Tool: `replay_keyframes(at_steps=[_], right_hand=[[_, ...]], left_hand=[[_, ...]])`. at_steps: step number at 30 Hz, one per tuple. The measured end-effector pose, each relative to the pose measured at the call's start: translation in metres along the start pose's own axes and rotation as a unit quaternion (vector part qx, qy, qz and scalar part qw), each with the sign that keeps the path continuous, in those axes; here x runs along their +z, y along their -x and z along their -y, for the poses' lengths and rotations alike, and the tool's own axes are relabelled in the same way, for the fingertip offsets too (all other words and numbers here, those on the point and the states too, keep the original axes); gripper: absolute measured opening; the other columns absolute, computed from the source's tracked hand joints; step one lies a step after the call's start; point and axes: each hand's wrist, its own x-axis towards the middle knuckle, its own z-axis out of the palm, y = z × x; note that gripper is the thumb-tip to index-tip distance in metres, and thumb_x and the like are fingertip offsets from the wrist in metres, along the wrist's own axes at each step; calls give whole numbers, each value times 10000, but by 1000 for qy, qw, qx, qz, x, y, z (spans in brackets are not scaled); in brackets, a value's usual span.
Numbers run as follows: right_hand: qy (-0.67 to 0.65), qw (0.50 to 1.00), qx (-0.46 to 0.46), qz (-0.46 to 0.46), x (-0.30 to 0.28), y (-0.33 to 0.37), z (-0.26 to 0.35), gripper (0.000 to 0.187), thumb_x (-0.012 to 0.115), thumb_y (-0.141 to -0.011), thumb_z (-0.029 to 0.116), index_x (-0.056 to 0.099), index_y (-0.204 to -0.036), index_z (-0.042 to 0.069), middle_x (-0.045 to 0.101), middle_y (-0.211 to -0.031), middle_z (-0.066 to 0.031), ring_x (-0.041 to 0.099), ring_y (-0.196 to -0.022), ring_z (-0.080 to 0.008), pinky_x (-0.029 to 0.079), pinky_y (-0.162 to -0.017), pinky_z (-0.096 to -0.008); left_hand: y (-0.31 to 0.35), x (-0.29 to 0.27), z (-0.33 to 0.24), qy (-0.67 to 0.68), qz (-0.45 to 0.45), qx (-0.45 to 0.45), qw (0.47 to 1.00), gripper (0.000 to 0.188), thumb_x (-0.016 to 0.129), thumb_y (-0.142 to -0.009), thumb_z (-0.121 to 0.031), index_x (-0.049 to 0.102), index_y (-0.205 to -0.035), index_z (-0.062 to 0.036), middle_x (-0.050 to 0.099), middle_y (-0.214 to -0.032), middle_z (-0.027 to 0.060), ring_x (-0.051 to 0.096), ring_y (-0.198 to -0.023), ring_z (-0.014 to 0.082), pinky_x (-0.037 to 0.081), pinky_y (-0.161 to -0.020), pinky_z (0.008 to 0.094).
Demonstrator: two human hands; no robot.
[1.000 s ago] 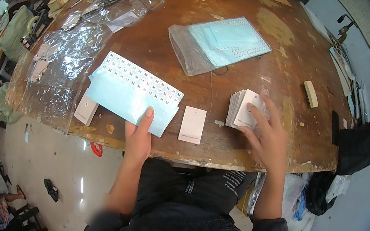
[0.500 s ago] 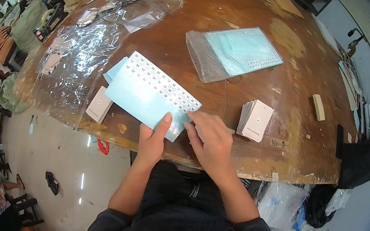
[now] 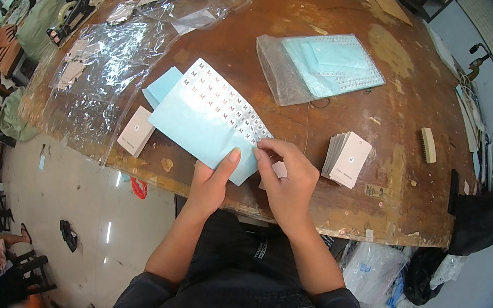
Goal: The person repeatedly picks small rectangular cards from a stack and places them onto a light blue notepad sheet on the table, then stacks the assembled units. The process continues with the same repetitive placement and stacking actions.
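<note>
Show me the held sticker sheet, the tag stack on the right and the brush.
Held sticker sheet (image 3: 210,122), head view: its middle.
Tag stack (image 3: 351,160), head view: top tag.
Brush (image 3: 430,146), head view: pale back.

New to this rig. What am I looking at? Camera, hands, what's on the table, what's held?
No machine: these are a person's bare hands, seen by the left of two head-worn fisheye cameras looking down, so straight edges bend near the rim.

The left hand holds a light-blue sticker sheet, thumb on top. The right hand has its fingers at the sheet's right edge; whether they pinch a sticker is too small to tell.

On the worn wooden table: a stack of pale card tags at right, more card tags at left, clear plastic bags, bagged blue sheets and a small brush.
</note>
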Motion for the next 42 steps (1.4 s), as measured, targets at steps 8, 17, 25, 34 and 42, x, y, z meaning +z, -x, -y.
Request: replay_keyframes(at_steps=[8,17,25,34,42], right_hand=[[33,998,-44,-25,-1,0,-2,162,738,-830,-36,703,-985,-6,723,-899,-115,698,-761,-184,543,-679,-285],[102,990,-97,14,-29,1,-11,179,743,-802,-57,691,-963,0,697,-875,-114,674,-709,-202,539,-630,-306],[248,937,-185,160,-53,14,-27,255,738,-764,-12,660,-1004,26,679,-908,-101,652,-747,-265,539,-625,-357],[268,926,-142,223,-58,21,-22,368,769,-799,165,651,-1126,44,684,-1105,-115,688,-792,-292,565,-657,-369],[311,912,-37,264,-62,19,-17,554,801,-795,400,658,-1233,92,529,-1425,-176,717,-875,-307,586,-703,-379]], left_hand=[[1,2,-2,-22,23,7,999,430,571,-1008,-93,463,-1402,37,577,-1321,111,559,-1201,186,439,-1030,341],[1,3,-1,-27,-14,27,999,405,582,-1022,-136,506,-1373,52,589,-1306,103,549,-1183,165,434,-1014,322],[-1,1,1,18,-58,-11,998,568,583,-1005,-92,338,-1509,1,474,-1455,107,475,-1326,208,390,-1103,378],[-1,-1,2,43,-57,-2,997,574,583,-1007,-88,329,-1514,0,466,-1463,109,476,-1325,201,391,-1104,369],[0,-1,2,36,-61,-8,997,578,577,-1011,-83,315,-1518,6,462,-1466,112,472,-1327,199,388,-1107,369]])
